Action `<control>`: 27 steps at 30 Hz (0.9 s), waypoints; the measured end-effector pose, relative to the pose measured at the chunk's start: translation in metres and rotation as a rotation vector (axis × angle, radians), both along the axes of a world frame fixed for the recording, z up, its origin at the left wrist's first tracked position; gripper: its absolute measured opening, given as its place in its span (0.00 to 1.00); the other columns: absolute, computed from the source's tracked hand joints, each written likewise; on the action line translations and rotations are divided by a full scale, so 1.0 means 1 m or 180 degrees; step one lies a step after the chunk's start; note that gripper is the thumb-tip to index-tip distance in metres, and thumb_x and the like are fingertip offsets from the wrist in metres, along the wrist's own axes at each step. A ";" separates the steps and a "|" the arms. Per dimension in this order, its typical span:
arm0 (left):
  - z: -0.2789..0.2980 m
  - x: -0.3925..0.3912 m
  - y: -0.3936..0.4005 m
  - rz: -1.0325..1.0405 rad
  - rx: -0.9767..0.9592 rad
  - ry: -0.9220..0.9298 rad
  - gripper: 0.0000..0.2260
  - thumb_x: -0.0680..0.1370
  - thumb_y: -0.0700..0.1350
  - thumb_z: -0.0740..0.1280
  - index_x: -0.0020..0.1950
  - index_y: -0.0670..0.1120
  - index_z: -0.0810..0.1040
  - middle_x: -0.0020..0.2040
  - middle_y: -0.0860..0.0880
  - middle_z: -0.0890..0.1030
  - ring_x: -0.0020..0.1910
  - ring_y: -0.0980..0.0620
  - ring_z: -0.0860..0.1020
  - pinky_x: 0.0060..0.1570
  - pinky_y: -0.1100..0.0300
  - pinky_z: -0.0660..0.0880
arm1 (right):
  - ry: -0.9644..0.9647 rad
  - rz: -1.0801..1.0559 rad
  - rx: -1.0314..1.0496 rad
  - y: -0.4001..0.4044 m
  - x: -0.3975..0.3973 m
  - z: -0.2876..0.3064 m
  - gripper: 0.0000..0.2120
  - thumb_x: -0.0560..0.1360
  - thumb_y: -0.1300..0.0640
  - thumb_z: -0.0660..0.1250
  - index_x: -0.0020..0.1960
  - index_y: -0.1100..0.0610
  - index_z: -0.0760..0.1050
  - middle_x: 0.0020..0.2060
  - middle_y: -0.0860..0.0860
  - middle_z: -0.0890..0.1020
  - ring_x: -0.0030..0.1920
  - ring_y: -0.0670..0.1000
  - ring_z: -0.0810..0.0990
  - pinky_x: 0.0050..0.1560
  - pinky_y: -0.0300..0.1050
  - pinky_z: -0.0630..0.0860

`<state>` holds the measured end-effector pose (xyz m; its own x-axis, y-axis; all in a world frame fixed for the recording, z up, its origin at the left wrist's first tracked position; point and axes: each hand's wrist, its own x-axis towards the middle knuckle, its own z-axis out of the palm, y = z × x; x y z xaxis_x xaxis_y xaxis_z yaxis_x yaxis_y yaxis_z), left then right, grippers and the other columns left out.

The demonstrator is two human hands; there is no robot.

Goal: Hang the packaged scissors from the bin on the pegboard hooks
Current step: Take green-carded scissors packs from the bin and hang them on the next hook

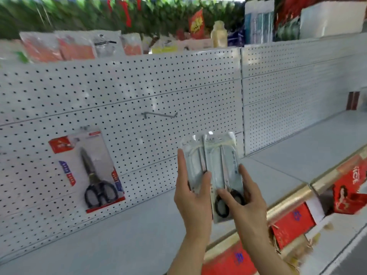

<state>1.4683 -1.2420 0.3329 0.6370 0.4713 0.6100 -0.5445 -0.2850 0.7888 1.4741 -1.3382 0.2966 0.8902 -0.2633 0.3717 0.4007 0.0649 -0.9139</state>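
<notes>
Nearest, below and to the right of the empty hook (159, 115): two hands raised side by side, each gripping clear packs of scissors. Left hand (193, 197) closed around the rear pack (193, 161), thumb pressed on its front, fingers wrapped along its left edge. Right hand (247, 197) pinching the front pack (225, 175) low down, fingers laid over the black handles, thumb on its right edge. Packs overlapping and touching, fanned slightly, tops tilted toward the hook. Exact number of packs hard to tell through the blur.

Step in hand, by judgement: carrying and separating, with hanging not yet begun. Bin not in view.

Next move, likely: one pack freed from the other, raised up and left to the hook, hang hole at its top lined up with the upturned tip, then slid back along the wire. Hole itself too blurred to make out, so careful aiming needed.

Under the hook: bare grey shelf (123, 231). Farther, down and left of the hook: one carded pair of scissors (93, 171) already hanging on the white pegboard (79, 92). Farthest, above the hook beyond the board's top edge: blurred packets and greenery.
</notes>
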 end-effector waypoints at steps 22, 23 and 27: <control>0.061 0.054 0.011 0.0823 -0.0130 0.0181 0.33 0.77 0.38 0.70 0.77 0.58 0.60 0.32 0.65 0.63 0.27 0.75 0.68 0.32 0.79 0.67 | -0.0225 0.0618 0.0200 -0.038 0.032 0.048 0.34 0.69 0.58 0.76 0.70 0.39 0.68 0.56 0.40 0.76 0.48 0.35 0.78 0.54 0.39 0.74; 0.059 0.057 0.011 0.0871 -0.0135 0.0197 0.33 0.77 0.38 0.70 0.77 0.57 0.60 0.32 0.66 0.66 0.27 0.76 0.68 0.32 0.80 0.68 | -0.0234 0.0642 0.0194 -0.038 0.033 0.048 0.34 0.69 0.58 0.76 0.70 0.39 0.68 0.56 0.39 0.76 0.48 0.34 0.78 0.54 0.39 0.74; 0.049 0.072 0.020 0.1007 -0.0113 0.0230 0.34 0.77 0.40 0.70 0.77 0.61 0.59 0.49 0.82 0.68 0.39 0.65 0.77 0.42 0.71 0.76 | -0.0253 0.0734 0.0177 -0.037 0.037 0.046 0.35 0.69 0.58 0.76 0.71 0.40 0.67 0.55 0.40 0.75 0.47 0.33 0.78 0.50 0.34 0.72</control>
<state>1.5406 -1.2220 0.3822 0.4966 0.6730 0.5482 -0.3754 -0.4029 0.8347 1.5106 -1.3749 0.3429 0.8977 -0.0785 0.4336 0.4400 0.2122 -0.8725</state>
